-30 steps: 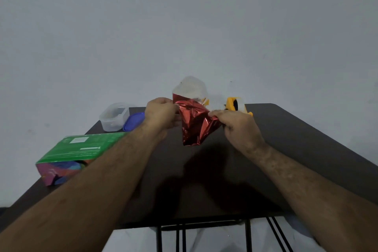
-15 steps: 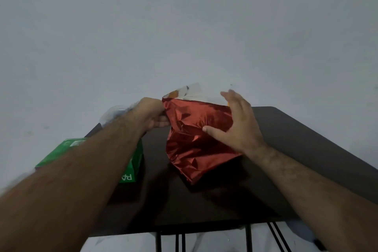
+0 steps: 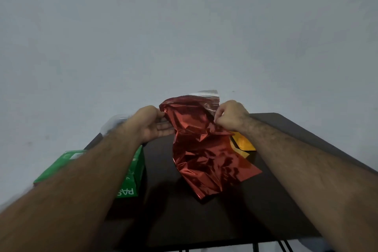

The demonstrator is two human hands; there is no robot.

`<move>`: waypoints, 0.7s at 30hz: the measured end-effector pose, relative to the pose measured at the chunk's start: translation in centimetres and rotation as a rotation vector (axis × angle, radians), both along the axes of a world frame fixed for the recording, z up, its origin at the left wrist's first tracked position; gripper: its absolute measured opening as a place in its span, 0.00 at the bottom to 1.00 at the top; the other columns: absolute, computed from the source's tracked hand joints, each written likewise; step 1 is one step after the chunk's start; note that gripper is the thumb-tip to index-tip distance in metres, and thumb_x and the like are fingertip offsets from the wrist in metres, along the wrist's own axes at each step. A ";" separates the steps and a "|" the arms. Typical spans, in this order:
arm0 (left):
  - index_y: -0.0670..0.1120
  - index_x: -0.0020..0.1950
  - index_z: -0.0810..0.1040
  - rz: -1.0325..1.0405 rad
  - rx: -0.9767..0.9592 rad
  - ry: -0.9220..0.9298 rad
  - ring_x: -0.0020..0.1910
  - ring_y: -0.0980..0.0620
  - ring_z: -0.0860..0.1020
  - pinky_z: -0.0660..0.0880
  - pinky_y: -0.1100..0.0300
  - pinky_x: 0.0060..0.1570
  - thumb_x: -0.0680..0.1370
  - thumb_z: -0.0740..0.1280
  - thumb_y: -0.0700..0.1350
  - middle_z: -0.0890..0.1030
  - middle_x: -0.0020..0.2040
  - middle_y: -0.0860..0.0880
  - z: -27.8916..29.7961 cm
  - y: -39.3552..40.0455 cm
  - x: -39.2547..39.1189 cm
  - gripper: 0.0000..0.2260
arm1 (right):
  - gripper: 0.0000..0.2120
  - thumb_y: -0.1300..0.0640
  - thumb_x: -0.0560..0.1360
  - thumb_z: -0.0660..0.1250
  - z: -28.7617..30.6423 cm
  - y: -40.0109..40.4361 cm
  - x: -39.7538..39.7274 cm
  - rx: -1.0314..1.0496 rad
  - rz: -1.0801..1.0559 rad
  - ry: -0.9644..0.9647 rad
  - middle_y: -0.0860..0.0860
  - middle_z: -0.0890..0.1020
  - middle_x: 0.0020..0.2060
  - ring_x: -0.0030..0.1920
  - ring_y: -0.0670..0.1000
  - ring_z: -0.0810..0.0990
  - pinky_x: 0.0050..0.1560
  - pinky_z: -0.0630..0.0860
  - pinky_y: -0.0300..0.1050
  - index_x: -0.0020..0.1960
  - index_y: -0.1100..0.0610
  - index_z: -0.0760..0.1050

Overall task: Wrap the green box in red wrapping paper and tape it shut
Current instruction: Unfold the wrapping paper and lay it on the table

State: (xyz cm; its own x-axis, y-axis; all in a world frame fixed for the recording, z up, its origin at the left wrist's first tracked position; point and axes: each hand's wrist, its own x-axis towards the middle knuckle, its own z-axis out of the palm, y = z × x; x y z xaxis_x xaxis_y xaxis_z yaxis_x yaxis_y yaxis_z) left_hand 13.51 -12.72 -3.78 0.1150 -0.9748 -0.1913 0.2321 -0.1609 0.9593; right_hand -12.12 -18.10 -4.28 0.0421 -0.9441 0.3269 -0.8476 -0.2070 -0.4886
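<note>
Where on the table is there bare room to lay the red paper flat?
Bare dark table lies near its front edge, between the forearms, and right of the red wrapping paper. Crowded: the green box at left, a yellow object behind the paper.

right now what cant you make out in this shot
Head view only:
- Green box: the left forearm covers its middle, and its printed text is cut off.
- Yellow thing: mostly behind the red paper and the right wrist; can't tell what it is.
- Pale blur behind the left hand: smeared by motion.
- Table: its far middle is behind the paper.
</note>
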 end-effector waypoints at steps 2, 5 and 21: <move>0.41 0.61 0.78 0.013 -0.002 0.027 0.41 0.44 0.89 0.84 0.49 0.35 0.85 0.55 0.35 0.87 0.45 0.43 0.1 -0.2 0.4 0.13 | 0.05 0.58 0.71 0.71 0.0 -0.4 -0.2 -0.029 -0.012 0.028 0.44 0.85 0.44 0.50 0.50 0.83 0.47 0.82 0.45 0.39 0.49 0.82; 0.41 0.58 0.79 0.022 0.002 0.032 0.40 0.45 0.88 0.82 0.47 0.42 0.84 0.55 0.35 0.88 0.43 0.43 0.3 -0.5 0.9 0.13 | 0.11 0.58 0.71 0.74 -0.3 -0.8 -0.5 -0.048 0.002 0.035 0.47 0.81 0.44 0.46 0.52 0.80 0.38 0.73 0.43 0.48 0.48 0.75; 0.50 0.75 0.77 -0.084 -0.409 -0.702 0.67 0.51 0.77 0.74 0.59 0.60 0.76 0.77 0.51 0.76 0.69 0.52 2.5 -2.6 -0.5 0.27 | 0.16 0.67 0.74 0.66 5.1 -0.7 0.7 -0.319 0.174 0.322 0.45 0.85 0.44 0.46 0.51 0.82 0.46 0.73 0.42 0.48 0.48 0.85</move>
State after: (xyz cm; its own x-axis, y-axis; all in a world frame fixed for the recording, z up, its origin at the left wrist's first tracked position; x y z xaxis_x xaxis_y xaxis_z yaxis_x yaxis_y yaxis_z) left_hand 13.05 -15.29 -1.29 -0.0013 -0.9626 0.2709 -0.4425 0.2435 0.8631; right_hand -11.39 -18.79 0.82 0.3375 -0.7686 0.5435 -0.8846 -0.4563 -0.0961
